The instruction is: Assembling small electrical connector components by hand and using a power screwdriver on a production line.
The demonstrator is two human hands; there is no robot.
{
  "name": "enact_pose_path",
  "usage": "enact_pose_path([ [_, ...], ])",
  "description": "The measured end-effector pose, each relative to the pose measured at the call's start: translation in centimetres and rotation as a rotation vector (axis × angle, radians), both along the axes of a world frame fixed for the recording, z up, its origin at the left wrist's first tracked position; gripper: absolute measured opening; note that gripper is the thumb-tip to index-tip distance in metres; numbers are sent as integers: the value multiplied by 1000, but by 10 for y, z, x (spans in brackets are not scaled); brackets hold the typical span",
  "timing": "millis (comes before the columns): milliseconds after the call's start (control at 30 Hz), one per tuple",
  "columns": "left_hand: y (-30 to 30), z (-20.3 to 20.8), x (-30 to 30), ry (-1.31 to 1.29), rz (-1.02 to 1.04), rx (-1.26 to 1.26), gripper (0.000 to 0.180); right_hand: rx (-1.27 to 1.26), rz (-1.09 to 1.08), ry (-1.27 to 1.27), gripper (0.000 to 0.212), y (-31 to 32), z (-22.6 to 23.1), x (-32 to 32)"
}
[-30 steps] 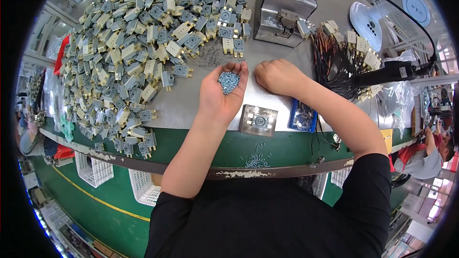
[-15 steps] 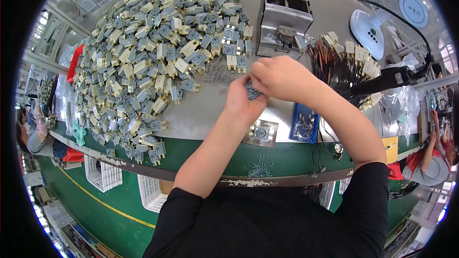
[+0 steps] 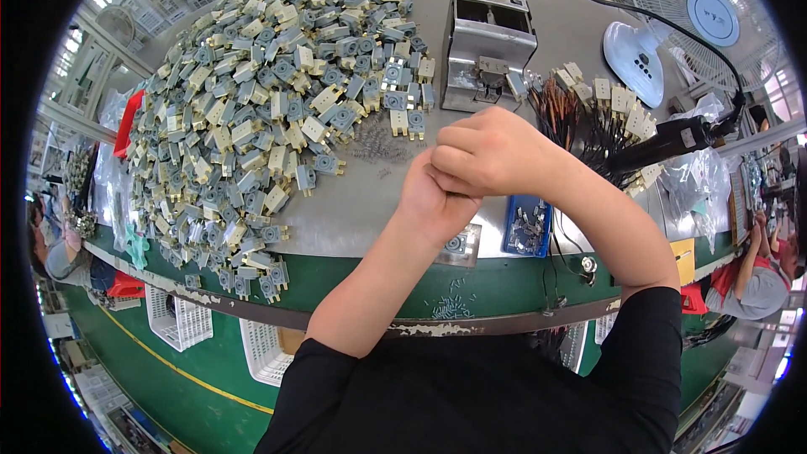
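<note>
My left hand and my right hand are pressed together above the steel tabletop. My right hand makes a fist over the left palm, its fingers curled inward. My left fingers are closed beneath it. A clump of small grey metal pieces lay in the left palm a moment ago; the right hand now hides it. Just below the hands, a square metal plate carries a grey round-centred part, partly covered by my left hand. Loose small springs are scattered beyond my left hand. Small screw-like pieces lie on the green table edge.
A large heap of grey and cream plastic housings with brass tabs fills the left. Behind the hands stands a metal box-shaped device. To the right are a blue tray, wired housings, a black handheld tool and a fan.
My right hand has closed further over the left palm, covering the small grey pieces that showed there. The hands now sit slightly lower, nearer the square plate. The whole view has shifted a little.
</note>
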State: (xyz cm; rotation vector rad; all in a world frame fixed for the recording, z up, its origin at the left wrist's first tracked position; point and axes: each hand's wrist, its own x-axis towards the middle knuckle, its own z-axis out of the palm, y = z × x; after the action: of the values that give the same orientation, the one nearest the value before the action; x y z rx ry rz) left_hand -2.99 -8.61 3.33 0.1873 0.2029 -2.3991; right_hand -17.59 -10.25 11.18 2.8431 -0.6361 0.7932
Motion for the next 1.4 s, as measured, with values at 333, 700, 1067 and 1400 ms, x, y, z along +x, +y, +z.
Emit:
enact_pose_path([
  [333,8,25,-8,-284,70,1,18,-77,45,-77,38,8,-11,1],
  [700,-2,-5,7,-335,66,41,23,547,-364,-597,19,7,-14,-8],
  [1067,4,-20,68,-233,225,223,24,451,-355,197,37,-2,-78,-32],
  [1400,5,-16,63,-248,223,280,21,500,-88,262,25,-9,-93,-34],
])
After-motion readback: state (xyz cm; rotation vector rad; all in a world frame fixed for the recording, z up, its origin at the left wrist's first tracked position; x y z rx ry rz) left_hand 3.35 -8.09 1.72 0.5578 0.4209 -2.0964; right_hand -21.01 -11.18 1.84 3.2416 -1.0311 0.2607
